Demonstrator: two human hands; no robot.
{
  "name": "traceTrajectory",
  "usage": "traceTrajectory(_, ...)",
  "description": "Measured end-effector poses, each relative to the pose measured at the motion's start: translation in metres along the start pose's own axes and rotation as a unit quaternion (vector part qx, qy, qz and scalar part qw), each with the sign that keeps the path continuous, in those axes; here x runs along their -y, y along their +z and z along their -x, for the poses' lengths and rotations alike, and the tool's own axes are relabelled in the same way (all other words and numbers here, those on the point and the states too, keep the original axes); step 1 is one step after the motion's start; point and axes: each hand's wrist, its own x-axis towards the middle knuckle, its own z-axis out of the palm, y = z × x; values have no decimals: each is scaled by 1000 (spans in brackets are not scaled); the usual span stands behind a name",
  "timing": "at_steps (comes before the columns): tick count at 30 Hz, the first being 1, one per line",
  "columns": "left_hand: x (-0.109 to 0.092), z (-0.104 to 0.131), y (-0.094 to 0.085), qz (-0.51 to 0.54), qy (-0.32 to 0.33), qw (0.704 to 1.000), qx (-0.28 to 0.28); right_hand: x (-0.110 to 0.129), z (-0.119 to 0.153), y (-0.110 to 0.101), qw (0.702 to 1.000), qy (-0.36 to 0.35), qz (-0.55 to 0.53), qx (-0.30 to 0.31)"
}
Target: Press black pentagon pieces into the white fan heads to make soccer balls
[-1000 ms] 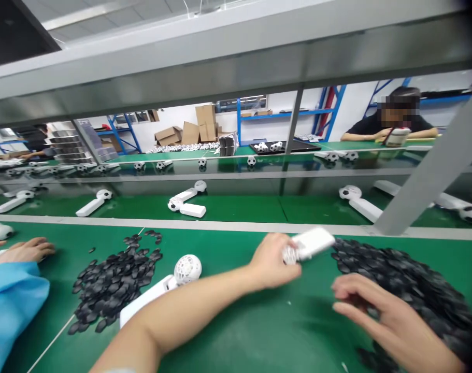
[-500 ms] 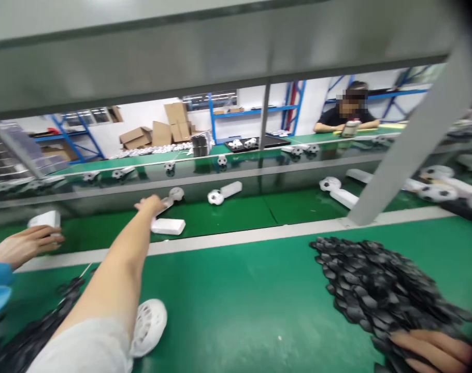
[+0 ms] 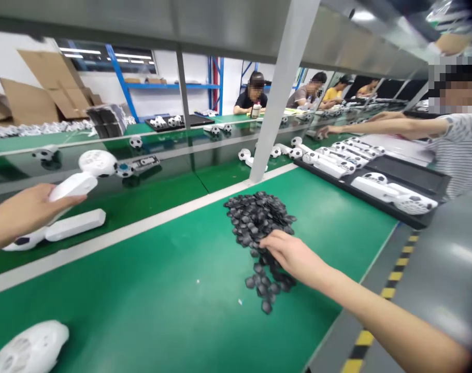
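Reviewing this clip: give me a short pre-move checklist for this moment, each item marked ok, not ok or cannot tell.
1. Left hand grips the white handheld fan by its handle: ok.
2. Right hand reaches the pile of black pieces: ok.
3. A single black piece is pinched in the right hand: cannot tell, fingers hide it.
4. Green mat between the hands is free of parts: ok.
5. Co-worker's arm is apart from the pile: ok.
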Motion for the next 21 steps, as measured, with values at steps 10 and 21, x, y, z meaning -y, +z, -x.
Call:
traceTrajectory(10, -116, 168, 122, -31, 3, 985, 171, 16, 10, 8, 991, -107, -72, -41)
traceTrajectory(21, -160, 138, 157, 11, 167, 972, 165, 66, 8, 20, 971, -169, -171, -8)
